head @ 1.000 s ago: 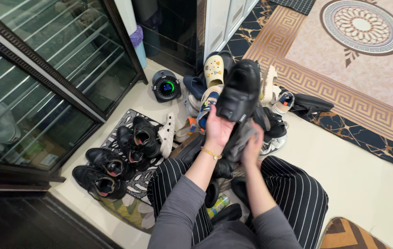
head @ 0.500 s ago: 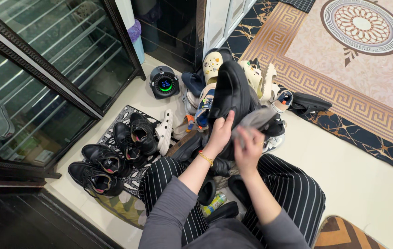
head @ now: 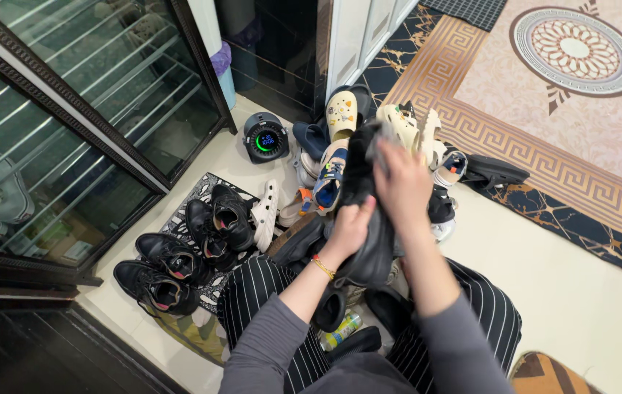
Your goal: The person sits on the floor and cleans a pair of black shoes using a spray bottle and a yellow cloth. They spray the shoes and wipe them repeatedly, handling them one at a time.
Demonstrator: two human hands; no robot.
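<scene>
Above shoe pile [head: 369,157]: I see left hand [head: 351,228] clamps black shoe [head: 369,219], right hand [head: 401,182] presses cloth [head: 378,142] on it; wiping mid-way.

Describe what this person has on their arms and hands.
Both arms wear long, plain grey sleeves of soft knit fabric, reaching to just above the wrists. The left hand is bare, with a thin gold chain bracelet on its wrist. The right hand is bare too; no rings or gloves show.

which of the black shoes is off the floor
The black shoe gripped in the left hand; the four black shoes by the mat sit on the floor.
</scene>
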